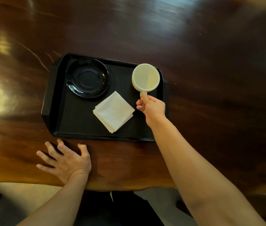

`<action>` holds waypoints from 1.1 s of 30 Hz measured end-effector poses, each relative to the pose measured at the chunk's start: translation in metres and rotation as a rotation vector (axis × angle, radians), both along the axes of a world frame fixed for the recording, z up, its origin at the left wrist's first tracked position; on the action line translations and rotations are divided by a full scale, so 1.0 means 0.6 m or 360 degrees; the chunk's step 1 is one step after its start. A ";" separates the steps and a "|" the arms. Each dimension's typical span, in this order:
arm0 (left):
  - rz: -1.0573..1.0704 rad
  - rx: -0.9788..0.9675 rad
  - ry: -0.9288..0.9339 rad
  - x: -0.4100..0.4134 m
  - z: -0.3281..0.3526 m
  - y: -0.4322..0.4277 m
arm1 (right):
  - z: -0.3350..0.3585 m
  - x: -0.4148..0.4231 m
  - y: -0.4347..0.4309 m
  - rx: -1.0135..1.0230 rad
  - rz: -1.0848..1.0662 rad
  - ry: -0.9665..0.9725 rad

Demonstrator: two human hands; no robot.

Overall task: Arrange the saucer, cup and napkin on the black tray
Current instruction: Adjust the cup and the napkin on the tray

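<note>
A black tray point(52, 98) lies on the wooden table. At its far left sits a glossy black saucer point(87, 77), with nothing on it. A folded white napkin point(114, 111) rests diamond-wise near the tray's middle front. A pale cream cup point(145, 77) is over the tray's far right corner, its handle pointing toward me. My right hand point(151, 108) pinches that handle. I cannot tell whether the cup touches the tray. My left hand point(65, 160) lies flat on the table, fingers spread, just in front of the tray's near left edge.
The dark polished wooden table point(210, 79) stretches around the tray on all sides, with bright light reflections at the left. Its near edge point(121, 189) runs just below my left wrist. Floor and dark clothing show beneath it.
</note>
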State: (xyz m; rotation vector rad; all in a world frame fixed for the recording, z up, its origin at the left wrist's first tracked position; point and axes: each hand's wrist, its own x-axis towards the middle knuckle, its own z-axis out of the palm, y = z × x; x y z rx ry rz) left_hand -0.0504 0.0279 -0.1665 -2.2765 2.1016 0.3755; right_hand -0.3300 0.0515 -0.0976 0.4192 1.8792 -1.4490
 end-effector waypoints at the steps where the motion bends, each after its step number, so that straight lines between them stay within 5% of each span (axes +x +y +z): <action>1: 0.0002 0.0004 -0.0001 0.000 0.000 0.000 | 0.001 -0.003 0.001 0.0002 -0.0002 -0.0004; 19: -0.0003 -0.0008 0.0029 -0.003 0.007 0.001 | 0.032 -0.012 0.028 -0.0187 0.0051 -0.0182; 24: 0.0004 0.0000 0.0024 -0.001 0.005 -0.001 | 0.039 0.012 0.052 0.0026 -0.0077 -0.0063; 33: -0.0010 0.0055 -0.0033 0.001 0.004 -0.005 | 0.042 0.114 -0.040 0.0039 0.0492 -0.0209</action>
